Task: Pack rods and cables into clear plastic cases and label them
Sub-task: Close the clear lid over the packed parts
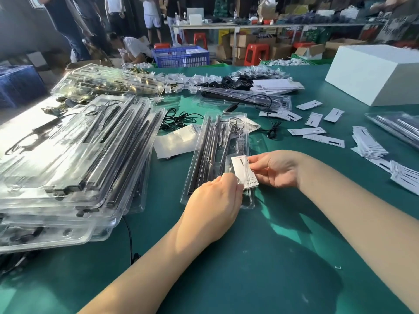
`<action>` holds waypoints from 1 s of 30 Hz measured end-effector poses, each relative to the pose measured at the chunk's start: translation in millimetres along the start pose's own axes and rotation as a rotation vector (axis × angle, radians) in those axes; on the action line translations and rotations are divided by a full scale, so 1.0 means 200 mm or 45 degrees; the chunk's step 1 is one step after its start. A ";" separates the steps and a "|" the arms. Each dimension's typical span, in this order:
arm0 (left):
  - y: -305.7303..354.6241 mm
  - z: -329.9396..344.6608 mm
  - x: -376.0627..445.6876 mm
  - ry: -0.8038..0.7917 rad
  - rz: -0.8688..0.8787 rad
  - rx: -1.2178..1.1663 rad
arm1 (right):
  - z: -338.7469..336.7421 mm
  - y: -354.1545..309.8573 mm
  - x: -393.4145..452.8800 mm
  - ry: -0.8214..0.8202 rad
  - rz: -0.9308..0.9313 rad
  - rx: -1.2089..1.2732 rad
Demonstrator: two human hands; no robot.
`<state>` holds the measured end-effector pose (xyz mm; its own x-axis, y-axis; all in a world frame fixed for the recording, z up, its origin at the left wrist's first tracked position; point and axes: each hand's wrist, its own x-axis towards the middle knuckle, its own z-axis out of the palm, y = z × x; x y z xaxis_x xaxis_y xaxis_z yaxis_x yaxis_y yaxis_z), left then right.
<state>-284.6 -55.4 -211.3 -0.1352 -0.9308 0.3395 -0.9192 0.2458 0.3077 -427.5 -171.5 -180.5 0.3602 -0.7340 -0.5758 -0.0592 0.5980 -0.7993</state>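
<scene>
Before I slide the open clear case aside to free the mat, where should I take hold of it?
Probably the near-left corner of the clear case, from the left. Its flat rim lies bare on the green mat there. Both the left hand and right hand pinch a white label card over the right side.

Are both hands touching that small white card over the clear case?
Touching. The head view shows the right hand pinching the white card at its right edge, and the left hand gripping its lower left corner.
</scene>
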 end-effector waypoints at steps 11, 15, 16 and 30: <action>0.04 -0.07 -0.02 0.105 0.111 0.024 | 0.04 0.05 0.01 0.055 -0.081 0.184; 0.06 -0.10 -0.03 0.068 0.108 0.013 | 0.02 0.07 -0.05 -0.036 -0.051 0.106; 0.06 -0.10 -0.03 0.073 0.104 0.026 | 0.03 0.07 -0.05 -0.028 -0.048 0.144; 0.00 -0.01 -0.02 0.046 0.029 -0.057 | 0.06 0.08 -0.05 0.092 -0.118 0.290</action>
<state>-282.5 -50.9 -210.3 -0.1419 -0.9148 0.3783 -0.8983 0.2795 0.3389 -420.3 -150.3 -184.7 0.2862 -0.8053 -0.5192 0.1854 0.5782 -0.7946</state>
